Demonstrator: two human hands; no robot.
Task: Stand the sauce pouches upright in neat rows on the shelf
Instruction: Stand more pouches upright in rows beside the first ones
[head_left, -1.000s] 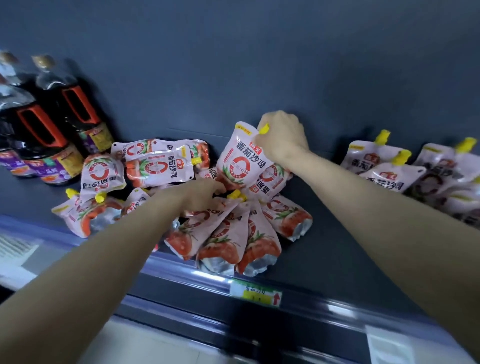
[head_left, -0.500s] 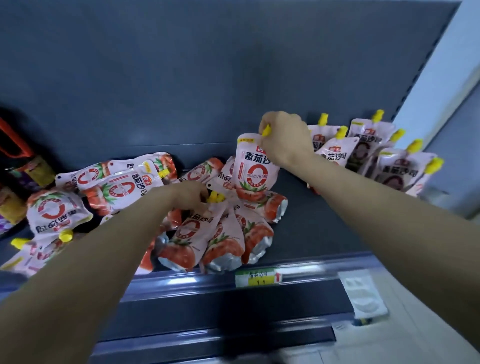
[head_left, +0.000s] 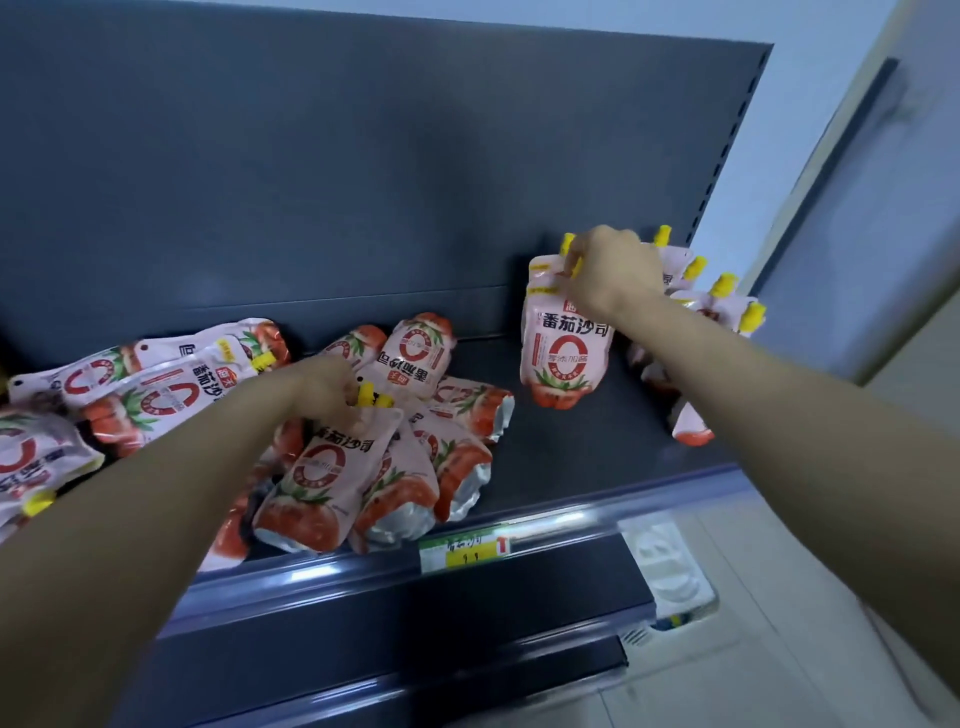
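Flat pouches (head_left: 156, 384): at the far left of the shelf (head_left: 571, 467), red-and-white sauce pouches were laid on their sides, overlapped and pointed different ways.
Left hand (head_left: 324, 387): it was reached in over the heap, and its fingers were curled onto the top of the front pouch (head_left: 332, 467), just beside a yellow cap (head_left: 371, 397).
Front pouch: it was laid flat with its printed face up, its bottom turned toward the shelf's front edge.
Heaped pouches (head_left: 447, 410): several more were fanned out beside and behind the front pouch, all on their backs or sides, touching one another.
Back panel (head_left: 363, 182): a plain dark grey board was set behind the whole shelf.
Price tag (head_left: 465, 553): a green and yellow label was fixed on the front rail, below the heap.
Held pouch (head_left: 563, 353): it was kept upright to the right of the heap, apart from it, label facing out; whether its base was touching the shelf could not be told.
Right hand (head_left: 610, 270): its fingers were clamped on the top of the held pouch, at the spout.
Standing pouches (head_left: 691, 306): at the right end, a group was stood with yellow caps upward, just behind the right hand and partly hidden by the forearm.
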